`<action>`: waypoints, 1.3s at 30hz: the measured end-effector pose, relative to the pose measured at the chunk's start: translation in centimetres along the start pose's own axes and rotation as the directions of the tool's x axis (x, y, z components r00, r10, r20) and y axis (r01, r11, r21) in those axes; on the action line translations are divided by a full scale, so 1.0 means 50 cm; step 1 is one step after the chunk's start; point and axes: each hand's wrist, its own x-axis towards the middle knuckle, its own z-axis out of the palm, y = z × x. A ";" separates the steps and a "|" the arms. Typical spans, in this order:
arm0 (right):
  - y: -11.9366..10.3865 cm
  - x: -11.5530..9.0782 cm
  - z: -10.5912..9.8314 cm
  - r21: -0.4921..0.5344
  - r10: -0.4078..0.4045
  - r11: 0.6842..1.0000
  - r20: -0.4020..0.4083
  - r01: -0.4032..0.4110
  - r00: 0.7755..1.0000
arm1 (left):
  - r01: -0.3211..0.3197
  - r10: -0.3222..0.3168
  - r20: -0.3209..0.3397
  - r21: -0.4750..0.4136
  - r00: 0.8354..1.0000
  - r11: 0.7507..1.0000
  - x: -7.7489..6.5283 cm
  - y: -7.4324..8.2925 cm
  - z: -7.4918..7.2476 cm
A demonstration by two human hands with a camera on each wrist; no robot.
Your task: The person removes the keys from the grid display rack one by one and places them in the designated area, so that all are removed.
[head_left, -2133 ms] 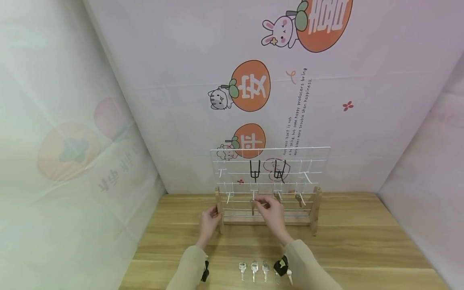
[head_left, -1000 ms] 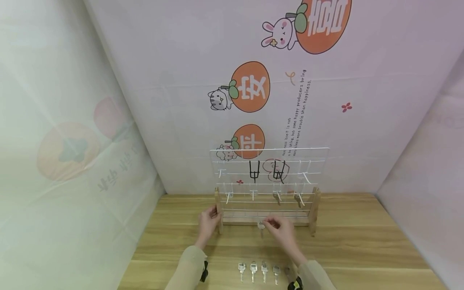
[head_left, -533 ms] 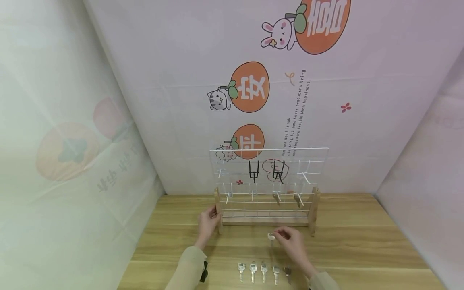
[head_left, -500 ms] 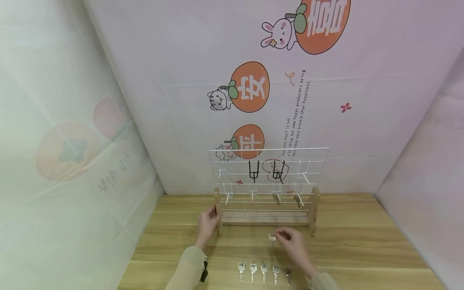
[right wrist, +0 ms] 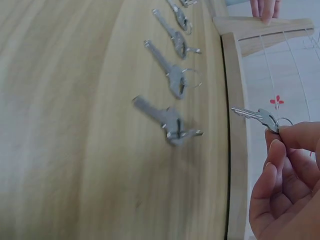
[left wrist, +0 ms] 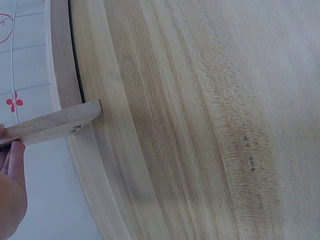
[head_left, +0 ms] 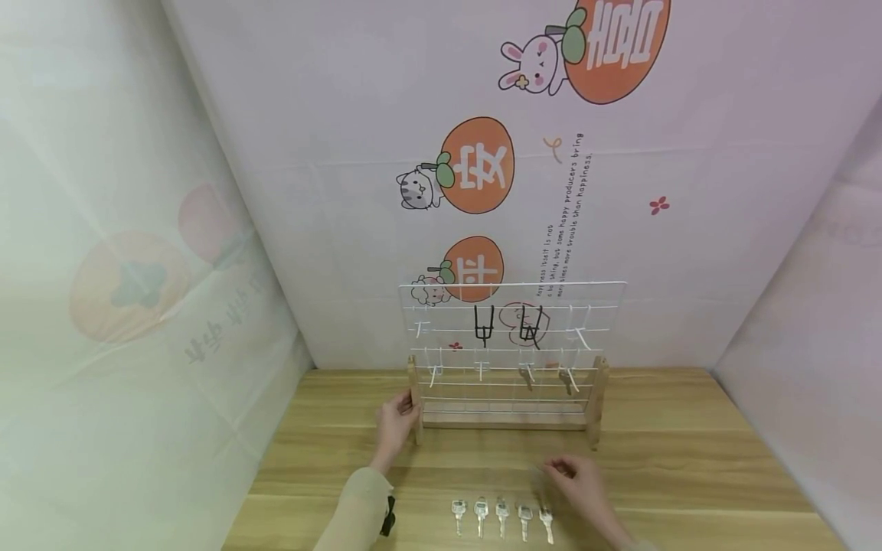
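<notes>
My right hand (head_left: 577, 480) pinches a small silver key (right wrist: 261, 118) by its thin ring between thumb and fingertips. In the head view this hand hovers just behind the right end of a row of keys (head_left: 501, 519) lying on the table. The right wrist view shows the nearest lying key (right wrist: 167, 122) with its ring sticking up. My left hand (head_left: 397, 422) grips the left wooden post (left wrist: 55, 122) of a white wire rack (head_left: 513, 283). Two keys hang on the rack's lower white hooks, one of them the right key (head_left: 566, 380).
Black hooks (head_left: 484, 329) and white hooks (head_left: 434, 371) stick out from the wire grid. A wooden crossbar (head_left: 503, 421) joins the rack's posts at the bottom. Behind the wood-grain table (head_left: 689, 444) stands a printed white cloth wall (head_left: 344, 229).
My right hand has taken a key off a lower white hook and carried it down and to the right, towards the row. The left hand has stayed on the post.
</notes>
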 end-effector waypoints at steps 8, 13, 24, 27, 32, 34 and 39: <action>0.031 -0.022 -0.028 -0.065 0.075 0.995 0.062 -0.071 0.995 | 0.005 -0.005 0.004 -0.007 1.000 1.000 -0.002 0.002 -0.001; 0.044 -0.029 -0.043 -0.124 0.126 0.986 0.117 -0.112 0.985 | 0.012 -0.012 0.005 -0.019 1.000 1.000 0.001 -0.001 -0.002; 0.071 -0.040 -0.061 -0.162 0.111 0.984 0.203 -0.079 0.973 | 0.010 -0.010 0.000 -0.016 1.000 1.000 -0.001 -0.003 -0.001; 0.073 -0.040 -0.063 -0.191 0.134 0.977 0.191 -0.097 0.972 | 0.001 -0.001 -0.004 -0.013 1.000 1.000 0.000 -0.002 0.000; 0.072 -0.041 -0.064 -0.225 0.171 0.965 0.166 -0.132 0.971 | -0.009 0.008 -0.002 -0.011 1.000 1.000 0.001 0.000 0.000; 0.073 -0.042 -0.065 -0.228 0.167 0.966 0.173 -0.125 0.971 | -0.010 0.010 -0.003 -0.007 1.000 1.000 0.001 0.001 0.000; 0.080 -0.046 -0.068 -0.235 0.152 0.966 0.189 -0.105 0.970 | -0.007 0.007 0.003 -0.006 1.000 1.000 0.001 -0.001 0.001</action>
